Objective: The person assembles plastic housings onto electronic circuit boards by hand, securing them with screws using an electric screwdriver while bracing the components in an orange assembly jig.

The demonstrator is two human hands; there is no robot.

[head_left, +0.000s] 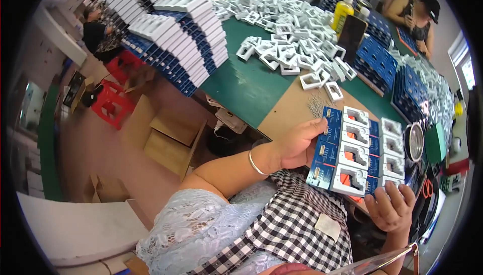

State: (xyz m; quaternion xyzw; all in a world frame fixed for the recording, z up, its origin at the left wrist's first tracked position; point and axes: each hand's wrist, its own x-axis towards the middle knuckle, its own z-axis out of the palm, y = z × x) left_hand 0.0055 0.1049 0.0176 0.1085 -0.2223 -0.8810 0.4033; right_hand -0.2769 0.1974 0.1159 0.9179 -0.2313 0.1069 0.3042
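A seated worker's left hand (pixel 297 144) clamps the left edge of a blue circuit panel (pixel 329 139) fitted with white frames, held tilted above the near edge of a green worktop (pixel 246 86); the right hand (pixel 390 209) curls at its lower right corner, its grip impossible to tell. The panel blocks part of the bench from view. Beyond it spreads a heap of loose white frames (pixel 282 48), hemmed in by a tall board stack (pixel 171 38), a yellow bottle (pixel 342 12) and blue panels (pixel 376 63). A metal bowl (pixel 415 141) sits at right.
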